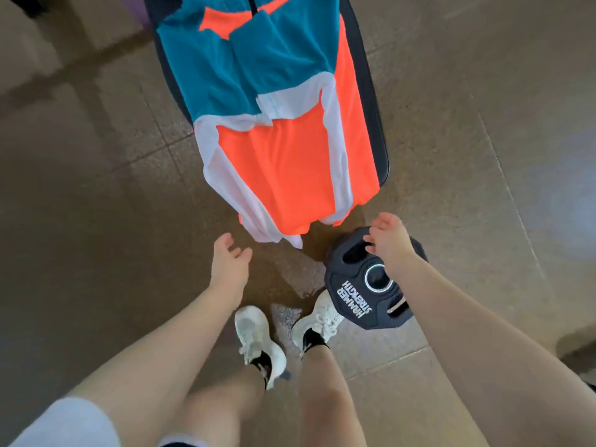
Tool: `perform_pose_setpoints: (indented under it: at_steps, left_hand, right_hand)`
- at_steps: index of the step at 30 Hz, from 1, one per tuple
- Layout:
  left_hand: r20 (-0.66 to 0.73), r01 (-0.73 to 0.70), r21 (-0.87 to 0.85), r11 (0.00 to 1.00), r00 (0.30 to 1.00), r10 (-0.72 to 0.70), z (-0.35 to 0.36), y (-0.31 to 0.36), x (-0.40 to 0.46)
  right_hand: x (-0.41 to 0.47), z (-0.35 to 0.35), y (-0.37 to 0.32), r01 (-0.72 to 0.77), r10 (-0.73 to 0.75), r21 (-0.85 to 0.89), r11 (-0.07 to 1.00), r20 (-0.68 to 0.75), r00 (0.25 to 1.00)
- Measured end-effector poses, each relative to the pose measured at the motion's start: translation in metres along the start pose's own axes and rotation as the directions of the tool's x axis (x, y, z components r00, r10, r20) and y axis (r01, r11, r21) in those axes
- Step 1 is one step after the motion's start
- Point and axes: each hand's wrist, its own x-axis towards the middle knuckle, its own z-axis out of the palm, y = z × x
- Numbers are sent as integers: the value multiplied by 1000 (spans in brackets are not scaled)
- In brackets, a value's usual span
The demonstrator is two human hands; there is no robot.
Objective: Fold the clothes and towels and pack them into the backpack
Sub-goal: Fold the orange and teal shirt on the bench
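On one black bench (371, 101) lies one teal, orange and white garment (277, 124), its hem just beyond both hands' loosely spread, empty fingers: left hand (229, 258), right hand (388, 237) above one weight plate (361, 282)

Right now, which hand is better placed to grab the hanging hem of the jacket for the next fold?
Probably left. The left hand is open just beside the white hem corner of the jacket that droops off the bench. The right hand is also open, but it is over the weight plate, farther from that corner.
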Motion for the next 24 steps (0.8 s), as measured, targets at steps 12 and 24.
perform_pose_setpoints:
  at_steps: [12, 24]
  left_hand:
    - [335, -10, -172, 985, 940, 68, 40, -65, 62]
    - [369, 6, -253, 968, 925, 91, 17, -73, 24]
  right_hand:
    - [70, 28, 21, 200, -192, -30, 979, 169, 967]
    - [19, 18, 42, 394, -390, -175, 902, 59, 919]
